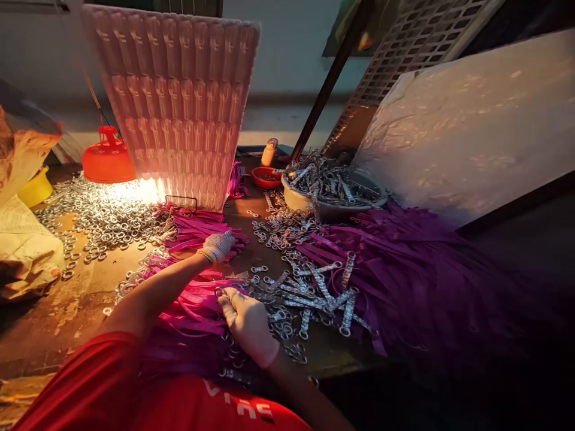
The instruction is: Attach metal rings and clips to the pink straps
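My left hand (218, 246), in a knitted glove, reaches forward over a pile of magenta strips (197, 226). Its fingers are curled down, and whatever they grip is hidden. Nearer to me, my right hand (247, 323), in a pale thin glove, pinches a small metal ring piece (219, 292) between thumb and fingers. Below that piece lies a second bunch of magenta strips (193, 305). Just right of my right hand are metal link pieces with ringed ends (309, 293), heaped loosely on the table.
A red lamp (108, 157) lights a mound of metal rings (117, 221) at left. Behind stands a ribbed translucent panel (179, 114). A basin (296, 197) heaped with metal pieces, a small red bowl (265, 179) and purple strips (413, 275) lie to the right.
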`<state>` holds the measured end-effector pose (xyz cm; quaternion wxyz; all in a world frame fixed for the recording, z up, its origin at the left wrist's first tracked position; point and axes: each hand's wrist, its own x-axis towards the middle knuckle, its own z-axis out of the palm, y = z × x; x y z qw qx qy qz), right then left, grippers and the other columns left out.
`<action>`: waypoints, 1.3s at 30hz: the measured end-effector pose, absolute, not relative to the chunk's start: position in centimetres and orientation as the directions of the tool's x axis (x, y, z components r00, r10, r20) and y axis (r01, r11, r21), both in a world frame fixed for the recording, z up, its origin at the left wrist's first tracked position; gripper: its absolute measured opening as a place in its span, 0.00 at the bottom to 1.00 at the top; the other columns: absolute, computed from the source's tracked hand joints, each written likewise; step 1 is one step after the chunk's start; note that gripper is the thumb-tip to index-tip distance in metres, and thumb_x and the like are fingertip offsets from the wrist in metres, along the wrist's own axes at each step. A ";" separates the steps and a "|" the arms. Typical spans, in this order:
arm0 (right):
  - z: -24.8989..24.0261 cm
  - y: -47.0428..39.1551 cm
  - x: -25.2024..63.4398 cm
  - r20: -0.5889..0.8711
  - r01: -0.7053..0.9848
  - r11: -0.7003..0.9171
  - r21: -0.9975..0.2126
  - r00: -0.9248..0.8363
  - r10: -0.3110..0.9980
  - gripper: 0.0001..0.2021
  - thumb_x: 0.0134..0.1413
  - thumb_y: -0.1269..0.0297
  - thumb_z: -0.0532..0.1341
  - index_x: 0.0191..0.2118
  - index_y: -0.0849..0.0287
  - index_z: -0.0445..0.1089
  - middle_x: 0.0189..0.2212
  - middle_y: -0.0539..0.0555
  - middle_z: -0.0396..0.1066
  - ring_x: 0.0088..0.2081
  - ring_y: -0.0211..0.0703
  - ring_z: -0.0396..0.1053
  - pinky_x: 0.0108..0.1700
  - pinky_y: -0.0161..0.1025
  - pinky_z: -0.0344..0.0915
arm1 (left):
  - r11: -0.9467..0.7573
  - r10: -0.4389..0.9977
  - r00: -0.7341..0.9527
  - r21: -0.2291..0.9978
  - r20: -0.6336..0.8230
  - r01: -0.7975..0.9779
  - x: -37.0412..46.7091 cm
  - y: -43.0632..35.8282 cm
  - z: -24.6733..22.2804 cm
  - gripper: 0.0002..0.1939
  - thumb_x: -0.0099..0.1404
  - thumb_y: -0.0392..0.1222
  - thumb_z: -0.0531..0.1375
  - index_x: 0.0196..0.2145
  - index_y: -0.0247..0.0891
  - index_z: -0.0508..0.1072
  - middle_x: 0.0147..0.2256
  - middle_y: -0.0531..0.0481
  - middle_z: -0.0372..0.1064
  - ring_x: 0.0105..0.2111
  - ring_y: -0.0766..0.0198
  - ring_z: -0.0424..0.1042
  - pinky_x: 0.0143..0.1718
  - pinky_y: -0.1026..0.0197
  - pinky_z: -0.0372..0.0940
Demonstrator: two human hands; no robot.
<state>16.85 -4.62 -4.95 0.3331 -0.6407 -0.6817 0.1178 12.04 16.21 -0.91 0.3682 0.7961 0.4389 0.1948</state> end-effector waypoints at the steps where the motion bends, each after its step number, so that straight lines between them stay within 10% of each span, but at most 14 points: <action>1: -4.9 -4.5 17.1 0.297 0.785 0.138 -0.604 0.061 0.953 0.16 0.71 0.60 0.50 0.46 0.59 0.75 0.35 0.56 0.80 0.36 0.43 0.77 0.38 0.34 0.63 | -0.323 0.848 0.530 0.775 -0.019 0.544 11.8 16.2 -0.8 0.04 0.55 0.34 0.65 0.30 0.35 0.74 0.26 0.47 0.70 0.31 0.60 0.70 0.34 0.64 0.61; 8: -2.6 -1.3 18.9 0.392 0.729 0.173 -0.663 0.141 0.909 0.17 0.70 0.61 0.51 0.57 0.58 0.71 0.48 0.57 0.78 0.47 0.46 0.76 0.49 0.38 0.68 | -0.131 0.815 0.568 0.922 -0.110 0.365 4.1 11.1 1.6 0.15 0.66 0.50 0.54 0.33 0.35 0.70 0.18 0.54 0.61 0.15 0.69 0.57 0.17 0.66 0.54; 14: 0.5 -1.7 16.8 0.258 0.915 0.140 -0.378 -0.042 0.965 0.16 0.69 0.64 0.52 0.55 0.57 0.72 0.43 0.58 0.79 0.41 0.47 0.75 0.41 0.37 0.64 | 0.141 0.777 0.599 0.980 -0.196 0.139 -0.4 4.5 0.7 0.18 0.65 0.56 0.57 0.31 0.37 0.67 0.19 0.55 0.62 0.15 0.71 0.57 0.15 0.67 0.52; 21: 0.9 -4.8 15.9 0.181 0.979 0.128 -0.156 -0.099 0.978 0.18 0.71 0.65 0.47 0.53 0.61 0.71 0.40 0.61 0.77 0.40 0.48 0.74 0.38 0.38 0.59 | -0.288 0.772 0.636 0.905 0.026 0.312 0.3 1.0 -0.8 0.09 0.63 0.43 0.59 0.29 0.35 0.71 0.26 0.51 0.68 0.25 0.69 0.63 0.26 0.68 0.57; 30: 1.7 -6.3 15.5 -0.138 0.980 0.105 -0.168 -0.129 0.982 0.18 0.65 0.60 0.57 0.56 0.61 0.65 0.39 0.59 0.79 0.41 0.52 0.77 0.38 0.38 0.64 | -0.165 0.810 0.585 0.937 -0.050 0.308 -1.8 -1.2 -2.2 0.15 0.66 0.48 0.57 0.31 0.33 0.74 0.23 0.52 0.66 0.22 0.70 0.59 0.22 0.68 0.54; 39: 0.3 -6.2 15.1 -0.077 0.941 0.337 0.024 -0.334 0.939 0.13 0.66 0.69 0.47 0.46 0.65 0.67 0.33 0.64 0.76 0.36 0.56 0.77 0.31 0.40 0.62 | -0.268 0.715 0.695 0.888 -0.077 0.374 -1.9 0.2 -1.3 0.13 0.62 0.43 0.55 0.31 0.34 0.76 0.27 0.48 0.72 0.25 0.66 0.65 0.27 0.65 0.61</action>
